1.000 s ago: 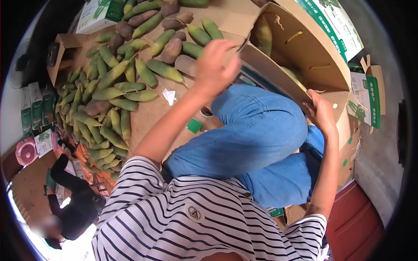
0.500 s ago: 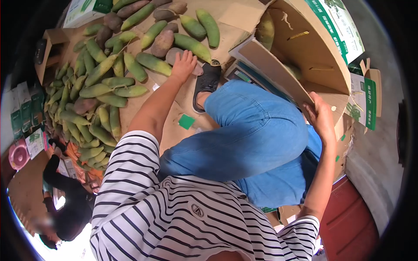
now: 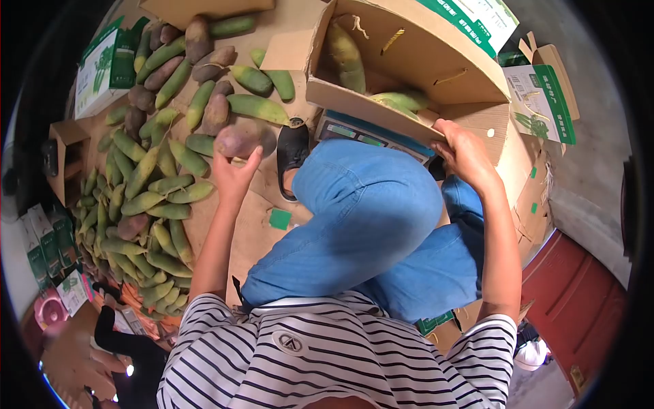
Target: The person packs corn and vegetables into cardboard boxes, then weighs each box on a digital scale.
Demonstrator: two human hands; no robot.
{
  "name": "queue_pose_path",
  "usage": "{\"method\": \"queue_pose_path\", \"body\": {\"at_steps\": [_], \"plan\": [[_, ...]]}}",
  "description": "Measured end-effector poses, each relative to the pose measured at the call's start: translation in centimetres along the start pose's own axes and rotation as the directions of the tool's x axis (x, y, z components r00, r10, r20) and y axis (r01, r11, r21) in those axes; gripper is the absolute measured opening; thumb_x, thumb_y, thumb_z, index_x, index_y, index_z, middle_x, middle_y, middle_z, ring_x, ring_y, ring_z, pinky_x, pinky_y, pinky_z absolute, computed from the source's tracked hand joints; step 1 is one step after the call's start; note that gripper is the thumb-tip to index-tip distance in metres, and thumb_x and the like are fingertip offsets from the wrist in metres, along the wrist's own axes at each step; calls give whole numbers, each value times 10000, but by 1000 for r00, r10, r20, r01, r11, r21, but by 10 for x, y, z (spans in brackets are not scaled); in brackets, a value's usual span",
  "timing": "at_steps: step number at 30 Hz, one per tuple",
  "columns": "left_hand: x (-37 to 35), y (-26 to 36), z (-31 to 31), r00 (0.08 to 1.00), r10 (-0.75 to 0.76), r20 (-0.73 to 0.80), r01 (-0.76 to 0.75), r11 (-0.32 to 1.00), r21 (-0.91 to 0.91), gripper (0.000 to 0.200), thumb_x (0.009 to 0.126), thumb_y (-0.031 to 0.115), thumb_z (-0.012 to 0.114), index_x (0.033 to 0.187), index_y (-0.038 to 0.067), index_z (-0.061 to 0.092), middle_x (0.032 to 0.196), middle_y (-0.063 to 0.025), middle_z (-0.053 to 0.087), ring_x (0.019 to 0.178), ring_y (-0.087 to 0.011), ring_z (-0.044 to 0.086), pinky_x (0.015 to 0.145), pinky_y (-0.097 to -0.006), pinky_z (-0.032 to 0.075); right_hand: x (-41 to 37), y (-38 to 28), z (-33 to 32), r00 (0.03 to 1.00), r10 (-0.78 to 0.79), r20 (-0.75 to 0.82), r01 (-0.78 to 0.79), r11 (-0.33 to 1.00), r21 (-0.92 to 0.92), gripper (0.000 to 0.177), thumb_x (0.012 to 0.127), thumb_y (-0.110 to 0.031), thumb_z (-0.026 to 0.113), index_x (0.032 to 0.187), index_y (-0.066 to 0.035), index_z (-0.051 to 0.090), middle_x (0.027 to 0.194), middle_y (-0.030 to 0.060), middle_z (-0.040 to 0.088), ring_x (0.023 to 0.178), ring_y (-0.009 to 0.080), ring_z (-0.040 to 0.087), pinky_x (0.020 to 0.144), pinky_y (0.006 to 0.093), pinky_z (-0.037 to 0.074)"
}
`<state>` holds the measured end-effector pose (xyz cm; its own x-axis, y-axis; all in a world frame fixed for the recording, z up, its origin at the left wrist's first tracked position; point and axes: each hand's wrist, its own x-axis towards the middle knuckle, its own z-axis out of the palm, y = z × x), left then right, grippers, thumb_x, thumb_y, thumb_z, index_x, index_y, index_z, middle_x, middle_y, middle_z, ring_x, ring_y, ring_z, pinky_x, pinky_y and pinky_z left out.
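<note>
My left hand is raised over the cardboard floor, its fingers closed round a purple-skinned radish. Green radishes and other purple ones lie just beyond it. On the right, my right hand grips the near wall of an open cardboard box, thumb and fingers on either side of the edge. Inside the box are a large green radish and at least one more near its front. Under the box, a scale with a display panel is partly hidden.
A big heap of green radishes spreads over the left side. Printed cartons stand at the upper left and at the right. My shoe is between the radishes and the scale. Another person in dark sleeves is at lower left.
My left hand has lifted the purple radish off the floor and drawn it leftward. My right hand still holds the box wall, which has tipped back so the inside shows more. The camera view has shifted.
</note>
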<state>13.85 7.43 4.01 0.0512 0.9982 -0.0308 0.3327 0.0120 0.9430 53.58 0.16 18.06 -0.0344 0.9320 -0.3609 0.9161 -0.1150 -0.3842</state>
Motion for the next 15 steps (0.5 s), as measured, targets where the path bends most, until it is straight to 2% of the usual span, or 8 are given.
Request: {"method": "queue_pose_path", "body": {"at_steps": [1, 3, 5, 6, 8, 10, 13, 15], "plan": [[1, 30, -3, 998, 57, -16, -58, 997, -54, 664, 652, 139, 814, 1205, -32, 490, 1145, -144, 595, 1029, -220, 591, 863, -323, 484, 0, 3, 2, 1000, -19, -12, 19, 1000, -1, 215, 828, -85, 620, 1006, -39, 509, 945, 190, 583, 911, 413, 549, 739, 449, 441], [10, 100, 0, 926, 363, -107, -374, 922, -99, 712, 649, 165, 821, 1241, -27, 476, 1217, -176, 544, 1093, -239, 557, 918, -342, 467, 3, 4, 4, 999, -42, -34, 42, 999, -9, 220, 823, -77, 622, 1006, -38, 507, 945, 191, 582, 913, 413, 549, 738, 451, 442], [23, 156, 25, 832, 512, -216, -555, 768, -320, 769, 655, 209, 824, 1280, -23, 442, 1272, -180, 493, 1151, -265, 515, 956, -395, 448, 1, 1, 2, 998, -49, -46, 48, 999, -22, 224, 820, -74, 626, 1005, -34, 506, 945, 192, 581, 918, 412, 549, 738, 453, 443], [28, 176, 33, 794, 588, -158, -608, 754, -249, 791, 649, 228, 827, 1287, -20, 431, 1265, -181, 494, 1158, -290, 508, 967, -413, 436, 0, 1, 2, 999, -40, -35, 39, 999, -16, 254, 820, -74, 624, 1052, -39, 526, 957, 198, 590, 917, 416, 550, 748, 449, 449], [49, 193, 71, 469, 863, -189, -870, 488, 67, 858, 601, 282, 839, 1287, -13, 415, 1225, -191, 502, 1170, -364, 482, 986, -448, 398, -1, 1, 2, 997, -39, -63, 36, 999, -36, 203, 819, -84, 624, 989, -51, 517, 941, 197, 588, 906, 413, 553, 735, 454, 444], [44, 224, 102, 598, 801, -16, -801, 598, 32, 798, 533, 212, 840, 1209, 1, 473, 1131, -182, 538, 1096, -349, 516, 932, -428, 427, 0, 2, 7, 997, -39, -62, 38, 999, -15, 183, 817, -86, 623, 960, -57, 513, 926, 198, 586, 892, 416, 552, 725, 456, 440], [37, 220, 130, 701, 624, 345, -710, 652, 264, 521, 630, 260, 779, 1039, 35, 549, 1061, -162, 555, 1056, -320, 523, 876, -409, 415, 0, 1, 8, 997, -38, -71, 39, 999, 13, 183, 815, -66, 622, 965, -54, 517, 894, 199, 583, 860, 420, 555, 711, 454, 434], [28, 208, 127, 680, 704, 207, -731, 673, 111, 436, 682, 242, 750, 1026, 44, 572, 1059, -149, 566, 1026, -319, 542, 861, -410, 433, 0, 1, 10, 997, -25, -67, 28, 998, 48, 181, 816, -58, 622, 969, -51, 526, 893, 202, 584, 856, 416, 563, 710, 451, 434]]}}
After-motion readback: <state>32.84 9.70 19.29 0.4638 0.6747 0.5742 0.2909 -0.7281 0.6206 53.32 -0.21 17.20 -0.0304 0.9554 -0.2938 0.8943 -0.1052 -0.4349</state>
